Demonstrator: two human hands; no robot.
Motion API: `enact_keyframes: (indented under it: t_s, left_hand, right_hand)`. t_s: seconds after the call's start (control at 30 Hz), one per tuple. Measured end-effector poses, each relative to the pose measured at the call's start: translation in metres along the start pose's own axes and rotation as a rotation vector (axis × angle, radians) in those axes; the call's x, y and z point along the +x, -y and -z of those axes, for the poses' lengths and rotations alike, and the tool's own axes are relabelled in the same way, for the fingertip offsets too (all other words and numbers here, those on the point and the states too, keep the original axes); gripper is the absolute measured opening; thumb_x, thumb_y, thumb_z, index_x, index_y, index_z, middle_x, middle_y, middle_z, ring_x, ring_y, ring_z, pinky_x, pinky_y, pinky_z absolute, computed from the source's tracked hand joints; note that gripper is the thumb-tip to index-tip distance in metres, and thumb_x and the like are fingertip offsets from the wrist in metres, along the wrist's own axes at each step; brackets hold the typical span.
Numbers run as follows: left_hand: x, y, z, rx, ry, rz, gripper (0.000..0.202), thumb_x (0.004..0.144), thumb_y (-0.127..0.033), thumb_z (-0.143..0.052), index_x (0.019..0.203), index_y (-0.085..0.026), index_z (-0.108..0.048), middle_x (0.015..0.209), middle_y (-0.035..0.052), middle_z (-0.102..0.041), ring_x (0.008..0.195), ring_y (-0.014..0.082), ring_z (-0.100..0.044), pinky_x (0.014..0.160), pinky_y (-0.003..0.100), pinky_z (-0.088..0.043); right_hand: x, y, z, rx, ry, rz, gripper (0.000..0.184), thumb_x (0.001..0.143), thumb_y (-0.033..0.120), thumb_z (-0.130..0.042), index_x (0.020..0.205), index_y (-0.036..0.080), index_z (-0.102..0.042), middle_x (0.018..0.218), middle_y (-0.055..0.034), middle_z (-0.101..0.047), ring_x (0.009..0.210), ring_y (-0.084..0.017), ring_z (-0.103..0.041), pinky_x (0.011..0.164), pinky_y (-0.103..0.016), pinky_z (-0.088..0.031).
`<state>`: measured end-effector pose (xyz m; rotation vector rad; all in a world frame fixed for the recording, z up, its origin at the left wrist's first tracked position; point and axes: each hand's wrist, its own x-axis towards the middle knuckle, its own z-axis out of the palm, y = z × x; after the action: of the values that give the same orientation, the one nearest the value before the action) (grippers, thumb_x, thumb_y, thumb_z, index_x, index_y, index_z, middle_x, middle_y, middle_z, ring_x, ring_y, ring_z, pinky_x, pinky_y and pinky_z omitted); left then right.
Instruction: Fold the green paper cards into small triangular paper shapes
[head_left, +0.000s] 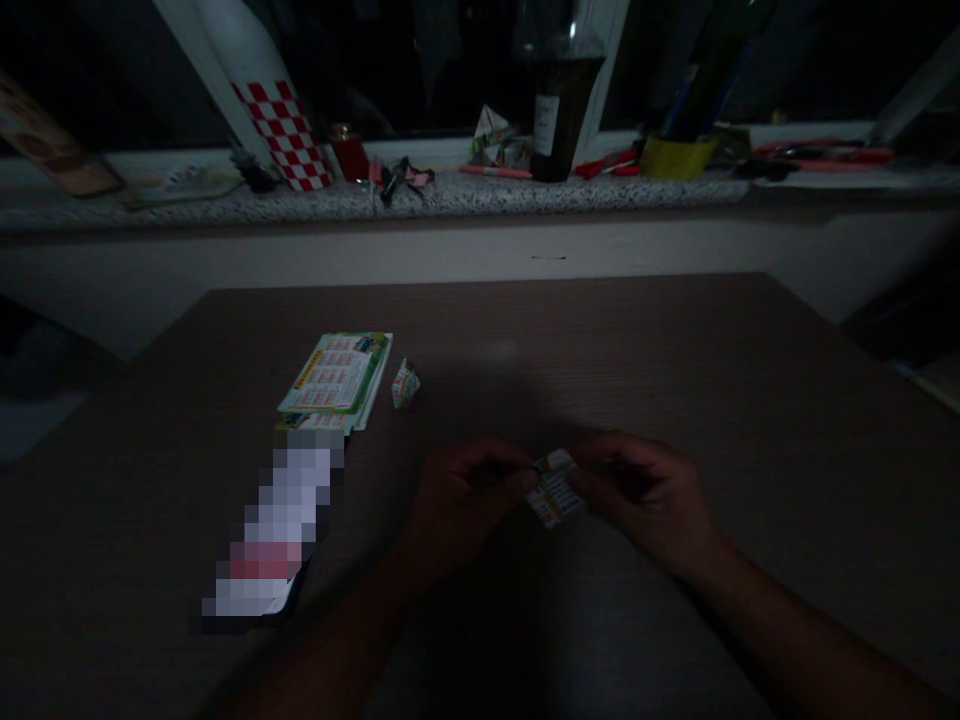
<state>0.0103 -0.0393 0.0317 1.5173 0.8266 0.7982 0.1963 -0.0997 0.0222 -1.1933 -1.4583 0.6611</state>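
On a dim surface (675, 350), I see one folded piece (405, 384), apparently done; flat sheets (337, 375) await; fingers of left hand (465, 495) and right hand (664, 500) pinch a folded paper (556, 493), seemingly midway.

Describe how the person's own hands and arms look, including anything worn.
The left hand and right hand are ungloved; no ring, watch or bracelet can be seen. The left forearm and right forearm are bare, with no sleeve in view. It is too dark to make out small markings.
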Motion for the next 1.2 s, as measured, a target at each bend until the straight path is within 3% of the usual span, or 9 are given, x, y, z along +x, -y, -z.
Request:
enact_keyframes:
  t_s: [0.1,0.2,0.3,0.4,0.63,0.9,1.2]
  left_hand:
    - [-0.001,-0.001,-0.001,0.235,-0.007,-0.08,0.005,0.078,-0.023,-0.065,0.079,-0.018,-0.066,0.074,0.0012,-0.069,0.069,0.0152,-0.064,0.063,0.026,-0.05]
    - [-0.003,-0.002,-0.002,0.476,-0.011,-0.3,0.009,0.077,-0.021,-0.064,0.086,-0.019,-0.063,0.083,0.0025,-0.068,0.078,0.0164,-0.063,0.071,0.029,-0.05]
    - [-0.004,0.0,-0.002,0.538,-0.02,-0.522,0.007,0.079,-0.018,-0.062,0.086,-0.018,-0.061,0.084,0.0037,-0.066,0.079,0.0153,-0.062,0.073,0.028,-0.05]
    - [-0.005,0.001,-0.002,0.58,-0.002,-0.607,0.003,0.082,-0.015,-0.059,0.082,-0.018,-0.06,0.08,0.003,-0.065,0.076,0.0139,-0.062,0.07,0.027,-0.05]
    - [-0.007,0.001,-0.006,0.596,0.046,-0.665,0.007,0.08,-0.014,-0.058,0.084,-0.018,-0.06,0.082,0.0054,-0.067,0.08,0.0168,-0.063,0.073,0.03,-0.052]
    - [-0.008,0.002,-0.009,0.505,0.087,-0.684,0.01,0.085,-0.012,-0.054,0.088,-0.018,-0.062,0.082,0.0054,-0.069,0.079,0.0153,-0.064,0.07,0.027,-0.051]
    - [-0.008,-0.004,0.002,0.36,-0.035,-0.416,0.005,0.085,-0.018,-0.06,0.085,-0.018,-0.065,0.082,0.0017,-0.068,0.075,0.0128,-0.064,0.068,0.023,-0.049]
  right_hand:
    - [0.002,-0.001,0.002,-0.105,0.008,0.085,0.004,0.08,0.017,-0.065,0.082,0.02,-0.067,0.074,-0.0041,-0.072,0.066,-0.017,-0.068,0.058,-0.027,-0.054]
    - [0.002,-0.001,0.004,-0.179,0.066,0.204,0.009,0.078,0.013,-0.064,0.083,0.021,-0.065,0.075,-0.0034,-0.07,0.068,-0.017,-0.066,0.059,-0.029,-0.052]
    - [0.002,-0.001,0.004,-0.218,0.117,0.282,0.014,0.077,0.008,-0.063,0.084,0.02,-0.063,0.077,-0.0037,-0.066,0.069,-0.017,-0.064,0.059,-0.029,-0.05]
    - [0.001,0.002,0.001,-0.24,0.12,0.31,0.016,0.075,0.007,-0.062,0.085,0.02,-0.061,0.076,-0.0042,-0.064,0.069,-0.017,-0.061,0.059,-0.031,-0.049]
    - [0.002,0.006,-0.004,-0.248,0.116,0.341,0.015,0.07,0.009,-0.058,0.079,0.021,-0.057,0.068,-0.0014,-0.06,0.063,-0.017,-0.057,0.059,-0.032,-0.045]
    - [0.003,0.008,-0.003,-0.286,0.129,0.337,0.013,0.068,0.008,-0.054,0.071,0.021,-0.051,0.061,0.0019,-0.05,0.056,-0.014,-0.049,0.055,-0.029,-0.039]
    - [0.003,-0.003,0.007,-0.241,0.079,0.175,0.013,0.067,0.008,-0.054,0.071,0.021,-0.051,0.066,-0.0001,-0.056,0.058,-0.015,-0.054,0.052,-0.027,-0.042]
